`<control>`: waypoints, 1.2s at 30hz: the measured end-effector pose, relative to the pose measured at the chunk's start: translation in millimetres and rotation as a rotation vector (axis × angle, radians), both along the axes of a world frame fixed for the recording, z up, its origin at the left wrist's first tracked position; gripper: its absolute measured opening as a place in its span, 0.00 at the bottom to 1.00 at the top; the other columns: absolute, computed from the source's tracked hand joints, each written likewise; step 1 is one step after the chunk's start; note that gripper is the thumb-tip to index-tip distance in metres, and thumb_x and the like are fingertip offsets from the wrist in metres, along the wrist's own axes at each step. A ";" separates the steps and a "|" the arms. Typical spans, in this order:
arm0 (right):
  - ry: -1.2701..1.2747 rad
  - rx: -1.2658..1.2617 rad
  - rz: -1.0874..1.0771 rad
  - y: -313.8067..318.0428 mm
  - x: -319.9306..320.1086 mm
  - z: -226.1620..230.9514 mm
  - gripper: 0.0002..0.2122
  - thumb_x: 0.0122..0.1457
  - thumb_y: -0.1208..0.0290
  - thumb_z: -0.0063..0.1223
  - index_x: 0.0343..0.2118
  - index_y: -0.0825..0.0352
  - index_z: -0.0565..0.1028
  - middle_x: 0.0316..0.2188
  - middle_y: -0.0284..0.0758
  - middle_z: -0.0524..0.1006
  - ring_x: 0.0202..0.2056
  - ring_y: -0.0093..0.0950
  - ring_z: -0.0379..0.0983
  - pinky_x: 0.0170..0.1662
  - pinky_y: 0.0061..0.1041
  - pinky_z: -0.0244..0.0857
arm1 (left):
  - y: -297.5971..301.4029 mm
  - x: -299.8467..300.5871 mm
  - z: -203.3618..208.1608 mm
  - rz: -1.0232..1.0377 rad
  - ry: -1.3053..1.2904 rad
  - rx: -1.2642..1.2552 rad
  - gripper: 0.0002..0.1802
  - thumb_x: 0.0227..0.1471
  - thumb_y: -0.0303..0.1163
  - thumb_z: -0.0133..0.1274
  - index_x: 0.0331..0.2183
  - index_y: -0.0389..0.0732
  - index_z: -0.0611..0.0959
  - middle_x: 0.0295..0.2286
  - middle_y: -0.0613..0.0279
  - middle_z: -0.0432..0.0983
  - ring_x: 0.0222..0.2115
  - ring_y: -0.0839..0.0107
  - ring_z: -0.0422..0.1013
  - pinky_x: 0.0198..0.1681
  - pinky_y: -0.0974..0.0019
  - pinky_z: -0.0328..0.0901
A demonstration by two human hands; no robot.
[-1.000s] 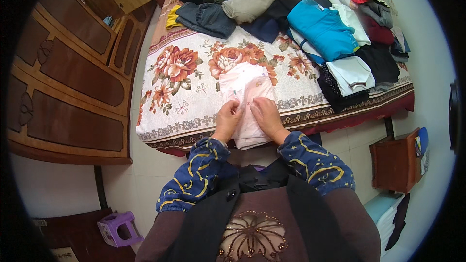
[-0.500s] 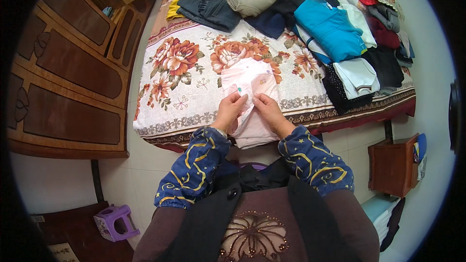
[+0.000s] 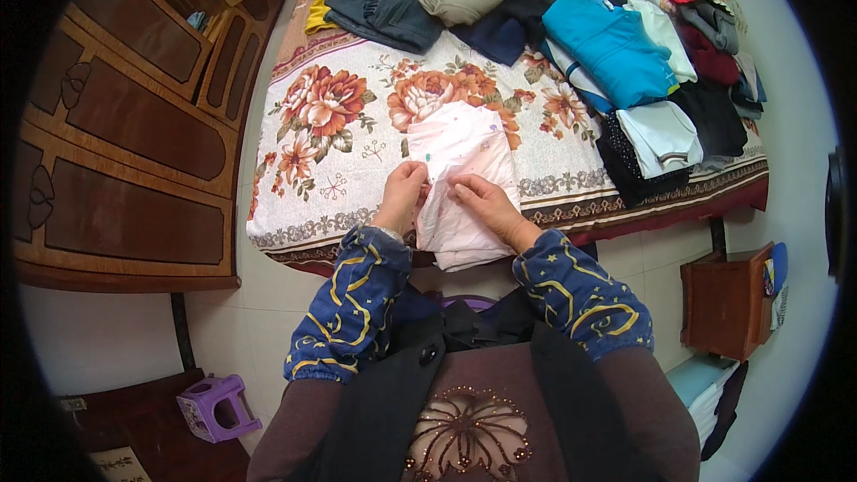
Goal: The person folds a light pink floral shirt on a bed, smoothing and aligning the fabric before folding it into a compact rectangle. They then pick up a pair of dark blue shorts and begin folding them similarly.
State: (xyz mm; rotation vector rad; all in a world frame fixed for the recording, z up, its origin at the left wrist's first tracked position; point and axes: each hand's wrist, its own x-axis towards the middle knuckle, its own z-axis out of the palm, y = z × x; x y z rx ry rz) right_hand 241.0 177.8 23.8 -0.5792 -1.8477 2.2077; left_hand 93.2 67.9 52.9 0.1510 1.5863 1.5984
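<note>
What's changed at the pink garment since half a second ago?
The left hand has moved left, to the left side of the pink garment, widening its gap from the right hand. Grip changes can't be made out. The garment still lies on the bed; the clothes beyond haven't moved.

- Consists of a pale pink garment (image 3: 470,150) with small scattered coloured motifs.
- Lies folded into an oblong, lengthwise beneath and between the fingers.
- Creased where pinched at left fingers (image 3: 417,173) and right fingers (image 3: 465,187).
- Spreads flat beyond the fingers.
- Ends in a layered edge on their near side.
</note>
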 end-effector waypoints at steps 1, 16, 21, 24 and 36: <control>-0.001 0.015 -0.016 -0.3 0.0 -0.9 0.15 0.65 0.67 0.48 0.50 0.69 0.72 0.40 0.30 0.76 0.43 0.18 0.70 0.49 0.19 0.64 | -1.7 0.1 -0.7 -0.057 0.057 -0.057 0.10 0.55 0.35 0.53 0.31 0.39 0.76 0.21 0.68 0.70 0.18 0.80 0.65 0.21 0.74 0.64; 0.025 0.160 -0.016 -4.5 -3.7 -1.7 0.17 0.63 0.71 0.50 0.55 0.67 0.69 0.45 0.32 0.76 0.46 0.20 0.70 0.51 0.20 0.63 | -13.2 13.7 -9.9 -0.204 0.392 -0.196 0.09 0.54 0.33 0.55 0.29 0.38 0.77 0.21 0.68 0.71 0.20 0.82 0.66 0.20 0.76 0.61; 0.068 0.117 -0.015 -9.4 -5.4 -6.5 0.19 0.62 0.73 0.50 0.57 0.66 0.67 0.47 0.34 0.75 0.48 0.21 0.70 0.52 0.20 0.63 | -13.9 27.0 -5.9 -0.077 0.398 -0.188 0.09 0.53 0.33 0.58 0.30 0.36 0.78 0.23 0.68 0.74 0.23 0.81 0.67 0.26 0.77 0.63; 0.059 0.173 -0.025 -11.4 -6.5 -12.7 0.19 0.62 0.74 0.49 0.56 0.67 0.68 0.47 0.35 0.75 0.48 0.22 0.71 0.52 0.21 0.64 | -13.3 32.4 -10.2 -0.094 0.422 -0.190 0.12 0.52 0.34 0.60 0.32 0.36 0.78 0.24 0.68 0.74 0.23 0.81 0.67 0.26 0.76 0.63; 0.035 0.148 -0.026 -15.1 -4.8 -8.6 0.15 0.64 0.74 0.46 0.52 0.70 0.71 0.46 0.35 0.75 0.48 0.22 0.71 0.53 0.19 0.63 | -17.2 20.5 -19.8 -0.001 0.094 -0.081 0.07 0.52 0.28 0.58 0.33 0.35 0.78 0.26 0.63 0.76 0.23 0.76 0.71 0.27 0.73 0.67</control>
